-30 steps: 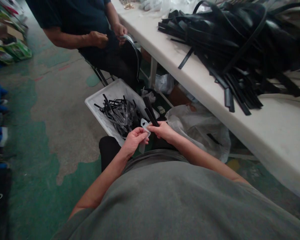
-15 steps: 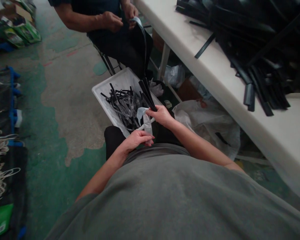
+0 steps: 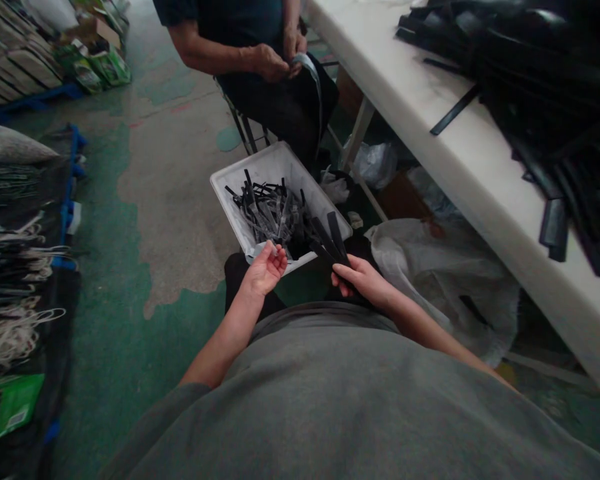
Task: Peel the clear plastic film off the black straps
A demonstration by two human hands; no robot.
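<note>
My right hand (image 3: 357, 273) is closed around a few flat black strips (image 3: 334, 237), which fan out up and to the left over the near right corner of a white bin. My left hand (image 3: 266, 268), palm turned up with curled fingers, pinches a pale translucent plastic strip (image 3: 255, 252) at the bin's near edge. Much of that plastic is hidden behind the fingers. Inside the white plastic bin (image 3: 227, 208) lies a loose heap of black strips and clear plastic pieces (image 3: 275, 210).
Along the right runs a white table (image 3: 395, 93) bearing a big pile of black strips (image 3: 545, 100). A seated co-worker (image 3: 260, 63) handles a pale strip beyond the bin. Under the table lies a white woven sack (image 3: 430, 260). Blue pallets (image 3: 67, 193) with bundled cords stand left.
My hands have drawn apart, and the plastic strip that stretched between them is now at my left hand over the bin's edge. The black strips have moved nearer to me. The view has shifted left.
</note>
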